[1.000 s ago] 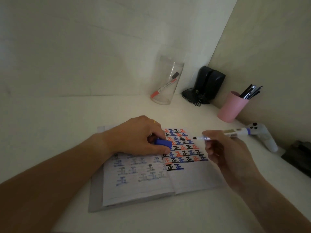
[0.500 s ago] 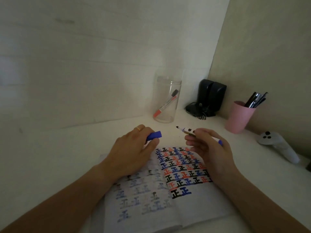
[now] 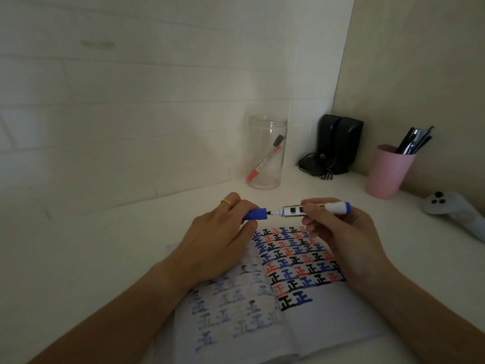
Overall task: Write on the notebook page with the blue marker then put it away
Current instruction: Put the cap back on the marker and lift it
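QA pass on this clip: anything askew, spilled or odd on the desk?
Nothing spilled or damaged. The red marker leans slanted inside the clear jar, normal for storage. The left hand holds the blue cap at the tip of the blue marker in the right hand. The notebook lies open.

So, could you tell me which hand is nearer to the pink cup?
The right hand: it holds the blue marker partway toward the pink cup. The left hand, holding the cap, sits farther off on the other side.
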The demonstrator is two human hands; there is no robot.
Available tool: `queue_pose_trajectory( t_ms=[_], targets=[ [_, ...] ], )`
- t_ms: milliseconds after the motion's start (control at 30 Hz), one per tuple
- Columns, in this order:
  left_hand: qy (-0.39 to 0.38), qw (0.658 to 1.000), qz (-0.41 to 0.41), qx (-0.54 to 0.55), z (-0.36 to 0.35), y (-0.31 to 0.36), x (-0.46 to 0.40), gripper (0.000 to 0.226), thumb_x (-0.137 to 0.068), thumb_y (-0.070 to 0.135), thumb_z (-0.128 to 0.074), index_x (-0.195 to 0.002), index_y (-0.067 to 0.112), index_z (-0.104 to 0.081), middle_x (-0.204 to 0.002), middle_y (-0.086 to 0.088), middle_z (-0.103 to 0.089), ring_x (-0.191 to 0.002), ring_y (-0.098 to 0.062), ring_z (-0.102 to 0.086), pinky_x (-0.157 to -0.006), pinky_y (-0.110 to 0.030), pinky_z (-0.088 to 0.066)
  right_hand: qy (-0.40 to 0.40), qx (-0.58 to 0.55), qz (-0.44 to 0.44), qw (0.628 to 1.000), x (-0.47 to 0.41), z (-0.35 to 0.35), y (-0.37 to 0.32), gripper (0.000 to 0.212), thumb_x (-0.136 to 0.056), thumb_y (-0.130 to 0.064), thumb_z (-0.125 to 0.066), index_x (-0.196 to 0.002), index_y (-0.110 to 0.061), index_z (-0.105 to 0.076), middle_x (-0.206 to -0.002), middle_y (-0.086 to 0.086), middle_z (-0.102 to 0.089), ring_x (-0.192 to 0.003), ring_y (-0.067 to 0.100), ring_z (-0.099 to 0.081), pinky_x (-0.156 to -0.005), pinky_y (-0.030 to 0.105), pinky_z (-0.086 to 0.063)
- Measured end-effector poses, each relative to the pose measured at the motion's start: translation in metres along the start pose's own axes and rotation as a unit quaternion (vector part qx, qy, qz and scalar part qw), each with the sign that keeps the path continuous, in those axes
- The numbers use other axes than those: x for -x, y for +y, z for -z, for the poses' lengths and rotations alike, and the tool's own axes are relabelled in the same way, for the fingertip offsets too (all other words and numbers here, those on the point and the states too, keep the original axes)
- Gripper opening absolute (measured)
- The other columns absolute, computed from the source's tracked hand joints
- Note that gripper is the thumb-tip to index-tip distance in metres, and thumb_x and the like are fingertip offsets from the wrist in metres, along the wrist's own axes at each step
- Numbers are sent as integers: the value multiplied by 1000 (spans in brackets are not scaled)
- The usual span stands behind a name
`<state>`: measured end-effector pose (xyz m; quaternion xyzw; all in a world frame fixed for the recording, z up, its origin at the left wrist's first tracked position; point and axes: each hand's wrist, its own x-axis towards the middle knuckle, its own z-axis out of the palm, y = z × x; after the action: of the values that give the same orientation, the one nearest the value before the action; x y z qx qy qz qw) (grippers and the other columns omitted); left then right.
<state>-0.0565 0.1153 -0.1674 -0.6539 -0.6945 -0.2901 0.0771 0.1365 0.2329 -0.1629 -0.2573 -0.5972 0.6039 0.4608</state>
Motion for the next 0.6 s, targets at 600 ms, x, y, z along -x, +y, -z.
queue_pose_trajectory(
  t_ms=[600],
  targets=[
    [-9, 971, -35, 237, 11, 31, 12, 38, -102, 43, -36, -73, 24, -51, -60, 11, -58, -56, -11, -54, -54, -13, -37, -145, -125, -43, 981, 10, 1, -16, 26, -78, -17, -71, -97, 0, -75, -66, 9, -67, -60, 16, -59, -59, 21, -53]
  ],
)
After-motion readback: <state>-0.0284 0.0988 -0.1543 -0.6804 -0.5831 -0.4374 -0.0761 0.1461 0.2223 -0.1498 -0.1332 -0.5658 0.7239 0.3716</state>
